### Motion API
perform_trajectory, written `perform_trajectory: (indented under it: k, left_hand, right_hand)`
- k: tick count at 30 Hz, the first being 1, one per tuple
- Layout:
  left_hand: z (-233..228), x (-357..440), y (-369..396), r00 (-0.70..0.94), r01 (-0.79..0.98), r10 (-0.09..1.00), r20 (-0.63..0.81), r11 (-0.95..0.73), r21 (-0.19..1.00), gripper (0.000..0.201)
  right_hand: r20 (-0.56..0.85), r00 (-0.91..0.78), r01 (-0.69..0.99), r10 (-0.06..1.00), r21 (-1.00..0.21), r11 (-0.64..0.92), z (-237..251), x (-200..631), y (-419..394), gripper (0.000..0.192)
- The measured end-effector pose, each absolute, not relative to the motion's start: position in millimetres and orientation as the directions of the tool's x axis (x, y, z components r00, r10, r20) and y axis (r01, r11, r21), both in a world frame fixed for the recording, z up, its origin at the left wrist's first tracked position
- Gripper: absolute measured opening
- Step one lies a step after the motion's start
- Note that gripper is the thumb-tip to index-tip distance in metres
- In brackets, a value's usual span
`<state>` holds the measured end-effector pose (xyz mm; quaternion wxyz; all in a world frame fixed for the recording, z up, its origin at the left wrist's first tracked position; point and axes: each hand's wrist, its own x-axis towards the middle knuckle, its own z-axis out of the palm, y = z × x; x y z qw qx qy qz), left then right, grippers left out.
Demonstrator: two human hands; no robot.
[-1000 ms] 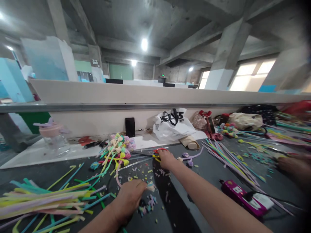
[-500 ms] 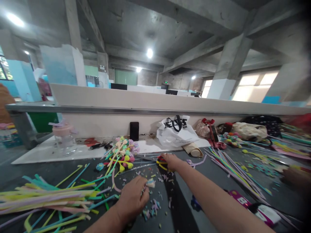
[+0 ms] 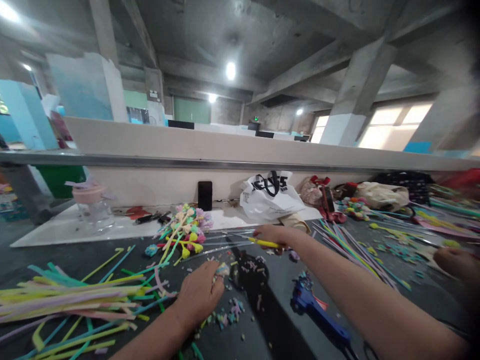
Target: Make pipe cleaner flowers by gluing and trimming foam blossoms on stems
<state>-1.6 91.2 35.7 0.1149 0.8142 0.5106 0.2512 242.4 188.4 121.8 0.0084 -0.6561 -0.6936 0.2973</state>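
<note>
The left hand rests on the dark counter, its grip pinched on a small pastel fuzzy piece. The right hand, which a moment ago lay on red-handled scissors, has lifted a yellow pipe cleaner, clasped in its grip. A blue glue gun now shows beside the right forearm.

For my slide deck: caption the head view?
Left hand pinches a small pastel piece; right hand lifts yellow-handled scissors over the dark table.
</note>
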Motion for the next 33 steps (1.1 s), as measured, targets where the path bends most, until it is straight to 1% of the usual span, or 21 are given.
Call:
perform_trajectory:
  k: [2,4,5,6,7,8,9,10,12,15,17,22,25,27,30,33]
  left_hand:
    - [40,-2,91,0.341,0.778,0.896,0.286,-0.439,0.448,0.024]
    - [45,-2,91,0.338,0.780,0.899,0.280,-0.434,0.451,0.020]
    - [48,-2,90,0.340,0.781,0.899,0.276,-0.433,0.451,0.017]
    - [51,-2,89,0.342,0.780,0.900,0.271,-0.432,0.452,0.015]
    - [54,-1,87,0.349,0.777,0.900,0.262,-0.434,0.456,0.014]
    - [58,1,85,0.361,0.770,0.899,0.249,-0.438,0.465,0.014]
    - [60,2,82,0.376,0.760,0.897,0.234,-0.443,0.476,0.014]
    - [63,4,79,0.395,0.748,0.892,0.219,-0.451,0.487,0.015]
    - [66,7,72,0.434,0.723,0.878,0.203,-0.474,0.502,0.015]
    - [68,12,60,0.472,0.703,0.863,0.181,-0.492,0.513,0.013]
    - [67,14,55,0.490,0.700,0.856,0.163,-0.498,0.512,0.012]
    - [61,16,55,0.544,0.681,0.830,0.121,-0.521,0.514,0.013]
    - [61,12,59,0.608,0.638,0.793,0.043,-0.521,0.567,0.008]
    - [65,9,62,0.649,0.597,0.761,0.001,-0.510,0.620,0.011]
    - [71,5,62,0.631,0.566,0.776,0.015,-0.474,0.675,0.018]
    - [73,5,59,0.610,0.554,0.790,0.063,-0.482,0.679,0.020]
  right_hand:
    - [-0.431,-0.186,0.840,0.883,-0.536,-0.085,131,246,163,0.030]
    - [-0.416,-0.246,0.752,0.875,-0.652,-0.099,133,247,133,0.039]
    - [-0.384,-0.278,0.674,0.880,-0.731,-0.106,131,247,118,0.040]
    - [-0.341,-0.349,0.456,0.873,-0.875,-0.159,127,245,104,0.039]
    - [-0.301,-0.420,0.260,0.856,-0.944,-0.205,121,242,91,0.039]
    - [-0.263,-0.468,0.101,0.843,-0.964,-0.244,114,238,79,0.038]
    - [-0.211,-0.473,-0.026,0.856,-0.967,-0.252,106,232,69,0.037]
    - [-0.181,-0.448,-0.092,0.875,-0.965,-0.247,98,225,61,0.036]
    - [-0.162,-0.368,-0.119,0.916,-0.969,-0.219,83,209,49,0.045]
    - [-0.083,-0.226,-0.179,0.970,-0.976,-0.125,67,185,42,0.063]
    - [-0.041,-0.167,-0.207,0.985,-0.975,-0.075,59,174,41,0.068]
    - [0.038,-0.129,-0.258,0.991,-0.966,0.003,43,169,44,0.064]
    - [0.013,-0.117,-0.247,0.993,-0.969,-0.016,37,173,46,0.064]
    - [-0.019,-0.114,-0.246,0.993,-0.968,-0.047,35,175,46,0.065]
    - [-0.036,-0.142,-0.273,0.989,-0.959,-0.074,33,176,47,0.060]
    - [-0.046,-0.152,-0.304,0.987,-0.948,-0.091,28,176,47,0.053]
